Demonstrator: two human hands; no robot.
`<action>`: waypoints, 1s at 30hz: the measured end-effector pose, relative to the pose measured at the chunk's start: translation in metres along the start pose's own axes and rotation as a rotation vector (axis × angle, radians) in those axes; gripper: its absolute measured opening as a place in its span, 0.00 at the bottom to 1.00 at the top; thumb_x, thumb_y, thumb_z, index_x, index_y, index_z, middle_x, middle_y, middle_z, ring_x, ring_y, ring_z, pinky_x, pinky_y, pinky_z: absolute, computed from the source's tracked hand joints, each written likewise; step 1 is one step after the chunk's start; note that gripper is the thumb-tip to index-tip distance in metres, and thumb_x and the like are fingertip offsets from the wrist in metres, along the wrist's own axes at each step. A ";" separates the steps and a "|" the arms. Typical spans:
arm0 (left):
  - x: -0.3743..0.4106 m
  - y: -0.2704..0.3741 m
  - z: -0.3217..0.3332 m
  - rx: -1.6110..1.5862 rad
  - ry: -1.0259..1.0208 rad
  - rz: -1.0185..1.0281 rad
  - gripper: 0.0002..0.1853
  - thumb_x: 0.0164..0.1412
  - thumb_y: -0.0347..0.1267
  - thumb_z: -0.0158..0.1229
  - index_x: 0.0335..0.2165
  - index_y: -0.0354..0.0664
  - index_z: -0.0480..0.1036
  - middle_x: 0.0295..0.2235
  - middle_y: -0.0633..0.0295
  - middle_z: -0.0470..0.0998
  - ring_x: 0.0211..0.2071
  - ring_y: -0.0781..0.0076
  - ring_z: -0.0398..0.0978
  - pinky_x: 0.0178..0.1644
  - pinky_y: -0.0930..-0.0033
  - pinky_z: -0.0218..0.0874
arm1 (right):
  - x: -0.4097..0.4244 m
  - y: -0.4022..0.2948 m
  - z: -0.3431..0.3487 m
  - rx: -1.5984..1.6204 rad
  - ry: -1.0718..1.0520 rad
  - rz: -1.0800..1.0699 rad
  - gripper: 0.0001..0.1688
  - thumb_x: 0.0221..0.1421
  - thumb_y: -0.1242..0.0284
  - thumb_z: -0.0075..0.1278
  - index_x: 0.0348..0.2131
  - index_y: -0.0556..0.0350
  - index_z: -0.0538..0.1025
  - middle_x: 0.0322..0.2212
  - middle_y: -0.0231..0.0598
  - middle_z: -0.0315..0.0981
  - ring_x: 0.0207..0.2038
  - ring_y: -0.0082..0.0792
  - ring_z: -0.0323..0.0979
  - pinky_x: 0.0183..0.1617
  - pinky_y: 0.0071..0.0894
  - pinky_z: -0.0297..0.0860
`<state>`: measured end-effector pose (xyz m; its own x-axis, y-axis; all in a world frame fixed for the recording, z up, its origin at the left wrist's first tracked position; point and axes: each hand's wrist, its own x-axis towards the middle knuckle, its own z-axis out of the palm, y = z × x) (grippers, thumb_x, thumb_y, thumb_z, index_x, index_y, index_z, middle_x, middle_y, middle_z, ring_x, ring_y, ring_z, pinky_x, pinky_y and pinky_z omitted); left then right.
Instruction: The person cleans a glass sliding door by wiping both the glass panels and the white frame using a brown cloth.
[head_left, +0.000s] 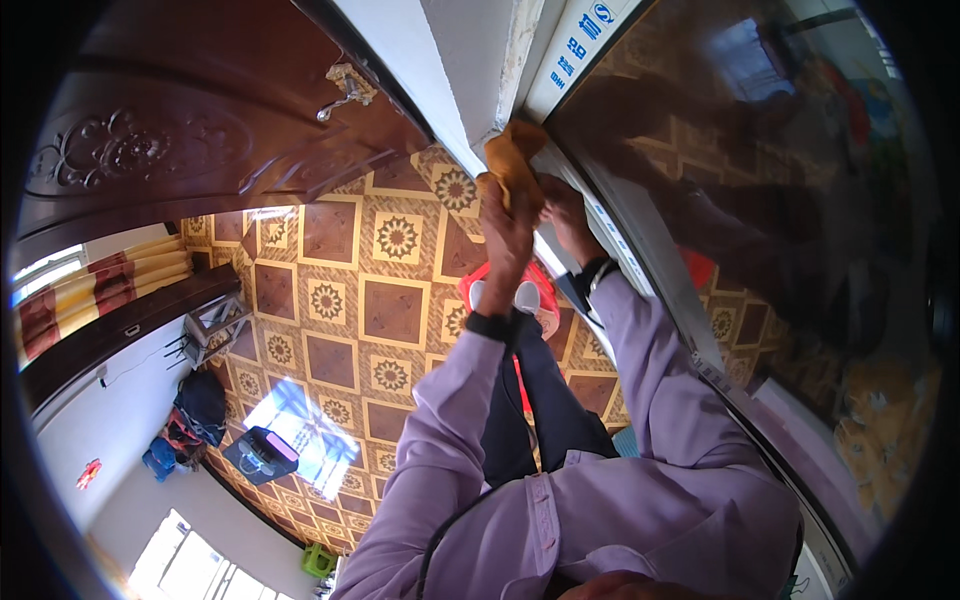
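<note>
An orange-brown cloth (513, 161) is bunched up against the corner where the white wall edge meets the white window or door frame (574, 49). My left hand (508, 229) grips the cloth from below, its fingers wrapped around the folds. Close beside it, my right hand (566, 214) has its fingertips on the cloth's right edge, next to the frame; the cloth partly hides them. Dark bands circle both wrists. To the right of the hands a dark glass pane (675, 172) reflects the room and my arms.
My white shoes (527, 298) rest on a red plastic stool (551, 319) above the patterned floor (395, 307). A carved dark wooden door (247, 97) with a metal handle (345, 94) stands at left. A dark box or bag (260, 456), metal rack (214, 326) and green stool (319, 560) are farther off.
</note>
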<state>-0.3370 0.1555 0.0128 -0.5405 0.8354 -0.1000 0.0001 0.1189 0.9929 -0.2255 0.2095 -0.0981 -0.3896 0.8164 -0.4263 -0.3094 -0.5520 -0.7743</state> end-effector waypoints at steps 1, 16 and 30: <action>-0.013 0.007 -0.001 -0.049 -0.008 -0.006 0.17 0.57 0.31 0.47 0.42 0.28 0.62 0.30 0.53 0.71 0.29 0.68 0.68 0.31 0.69 0.61 | -0.017 -0.001 0.015 0.054 -0.043 -0.035 0.14 0.53 0.73 0.48 0.41 0.58 0.71 0.21 0.25 0.67 0.20 0.15 0.61 0.22 0.15 0.57; -0.109 0.024 0.038 -0.294 -0.356 -0.368 0.23 0.56 0.33 0.49 0.47 0.30 0.58 0.38 0.49 0.70 0.40 0.66 0.68 0.42 0.69 0.61 | -0.203 -0.052 -0.041 -0.151 0.313 -0.082 0.10 0.57 0.71 0.42 0.36 0.59 0.71 0.26 0.28 0.67 0.30 0.16 0.64 0.33 0.16 0.61; 0.022 -0.082 0.030 0.324 -0.462 0.075 0.17 0.48 0.31 0.53 0.41 0.47 0.70 0.32 0.51 0.72 0.35 0.48 0.70 0.38 0.59 0.63 | -0.120 -0.029 -0.011 -1.004 0.485 -0.118 0.12 0.58 0.71 0.42 0.34 0.63 0.72 0.22 0.41 0.71 0.25 0.29 0.68 0.31 0.27 0.64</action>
<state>-0.3234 0.1804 -0.0724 -0.1049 0.9872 -0.1198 0.3221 0.1477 0.9351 -0.1606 0.1297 -0.0294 0.0427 0.9552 -0.2928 0.6029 -0.2584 -0.7548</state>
